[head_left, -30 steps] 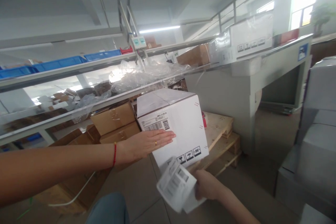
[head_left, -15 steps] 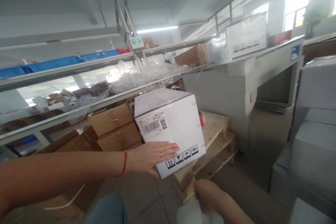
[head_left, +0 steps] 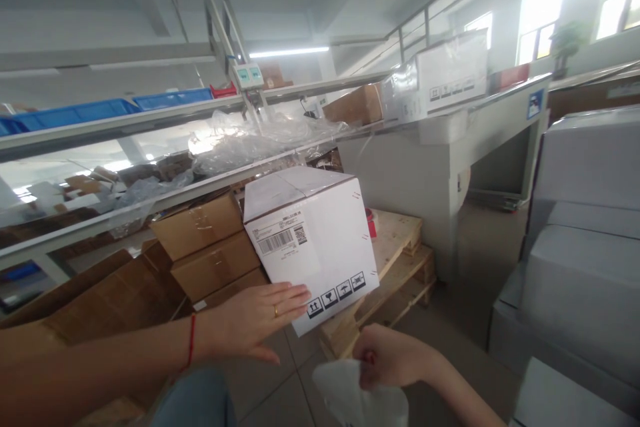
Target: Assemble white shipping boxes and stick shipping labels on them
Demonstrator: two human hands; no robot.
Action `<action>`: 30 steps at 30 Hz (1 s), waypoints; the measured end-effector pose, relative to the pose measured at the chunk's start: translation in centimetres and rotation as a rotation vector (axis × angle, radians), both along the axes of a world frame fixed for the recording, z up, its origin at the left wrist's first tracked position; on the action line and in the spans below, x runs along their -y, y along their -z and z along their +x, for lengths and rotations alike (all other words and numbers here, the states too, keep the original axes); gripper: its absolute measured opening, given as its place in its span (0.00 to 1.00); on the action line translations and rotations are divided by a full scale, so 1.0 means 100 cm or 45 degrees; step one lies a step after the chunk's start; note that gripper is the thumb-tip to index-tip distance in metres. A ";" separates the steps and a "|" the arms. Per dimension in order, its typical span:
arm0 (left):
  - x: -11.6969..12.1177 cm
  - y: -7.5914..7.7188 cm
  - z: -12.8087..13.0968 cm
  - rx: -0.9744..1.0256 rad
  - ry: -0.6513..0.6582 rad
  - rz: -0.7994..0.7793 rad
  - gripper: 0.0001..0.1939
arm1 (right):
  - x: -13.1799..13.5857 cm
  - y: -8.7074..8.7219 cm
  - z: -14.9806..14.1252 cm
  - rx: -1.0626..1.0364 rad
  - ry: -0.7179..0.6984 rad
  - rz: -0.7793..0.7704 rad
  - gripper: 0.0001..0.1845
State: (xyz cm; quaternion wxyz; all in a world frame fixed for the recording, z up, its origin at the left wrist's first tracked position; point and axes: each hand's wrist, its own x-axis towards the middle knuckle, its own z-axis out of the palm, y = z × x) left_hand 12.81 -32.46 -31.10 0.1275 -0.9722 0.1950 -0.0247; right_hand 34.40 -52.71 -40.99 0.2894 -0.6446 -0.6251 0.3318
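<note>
A white carton (head_left: pixel 325 247) stands tilted in view on a wooden pallet (head_left: pixel 395 240). Its front bears a barcode label (head_left: pixel 277 237) and a row of black handling symbols. Across the carton's lower left part reach the fingertips of my left hand (head_left: pixel 255 320), flat with the thumb apart; whether they touch it I cannot tell. It wears a gold ring and a red string bracelet. Below the carton, my right hand (head_left: pixel 387 355) is closed on a thin translucent white sheet (head_left: pixel 337 380), which hangs crumpled beneath the fist. Its exact kind is unclear.
Brown cartons (head_left: pixel 205 230) are stacked left of the white one. White boxes (head_left: pixel 585 273) pile up on the right. Behind runs a workbench (head_left: pixel 400 167) with clear plastic wrap (head_left: pixel 240 147) and blue bins (head_left: pixel 80 113). Red tape (head_left: pixel 371 223) sits on the pallet.
My left hand has slid left across the carton's face toward its lower left edge. My right hand has risen slightly, showing more of the sheet. The view has turned a little to the right.
</note>
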 end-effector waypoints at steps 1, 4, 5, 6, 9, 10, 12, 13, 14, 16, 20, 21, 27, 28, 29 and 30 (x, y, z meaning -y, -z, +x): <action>0.007 0.015 -0.002 -0.017 -0.100 -0.147 0.42 | 0.003 -0.006 0.001 -0.062 -0.046 -0.019 0.10; 0.031 0.052 -0.001 0.009 -0.522 -0.746 0.48 | 0.012 -0.022 0.007 -0.288 -0.164 -0.068 0.08; 0.038 0.062 0.001 -0.008 -0.640 -0.944 0.51 | 0.015 -0.027 0.009 -0.377 -0.176 -0.066 0.07; 0.043 0.071 0.004 -0.038 -0.732 -1.120 0.52 | 0.018 -0.032 0.011 -0.463 -0.158 -0.038 0.08; 0.051 0.087 0.011 -0.182 -0.857 -1.564 0.37 | 0.028 -0.044 0.020 -0.617 -0.043 0.080 0.18; 0.053 0.089 0.012 -0.228 -0.860 -1.704 0.32 | 0.031 -0.047 0.022 -0.620 -0.005 0.113 0.20; 0.056 0.088 0.010 -0.287 -0.845 -1.949 0.27 | 0.035 -0.050 0.027 -0.542 0.083 0.142 0.19; 0.058 0.085 0.007 -0.276 -0.845 -2.044 0.25 | 0.036 -0.050 0.029 -0.446 0.151 0.134 0.17; 0.062 0.081 0.004 -0.231 -0.851 -2.118 0.23 | 0.037 -0.049 0.031 -0.324 0.229 0.115 0.14; 0.069 0.071 -0.002 -0.096 -0.874 -2.225 0.22 | 0.037 -0.048 0.033 -0.077 0.338 0.101 0.08; 0.080 0.056 -0.008 0.013 -0.938 -2.365 0.24 | 0.039 -0.052 0.028 0.021 0.428 0.404 0.20; 0.082 0.054 -0.009 0.009 -0.956 -2.390 0.24 | 0.040 -0.055 0.023 -0.033 0.436 0.507 0.22; 0.082 0.048 -0.007 0.159 -0.921 -2.402 0.19 | 0.027 -0.057 -0.036 -0.338 0.218 0.511 0.31; 0.081 0.047 -0.007 0.207 -0.939 -2.396 0.19 | 0.021 -0.053 -0.045 -0.394 0.229 0.471 0.27; 0.079 0.045 -0.007 0.270 -0.973 -2.381 0.18 | 0.015 -0.050 -0.052 -0.469 0.255 0.436 0.21; 0.076 0.044 -0.008 0.365 -1.010 -2.352 0.17 | 0.009 -0.047 -0.057 -0.563 0.287 0.410 0.18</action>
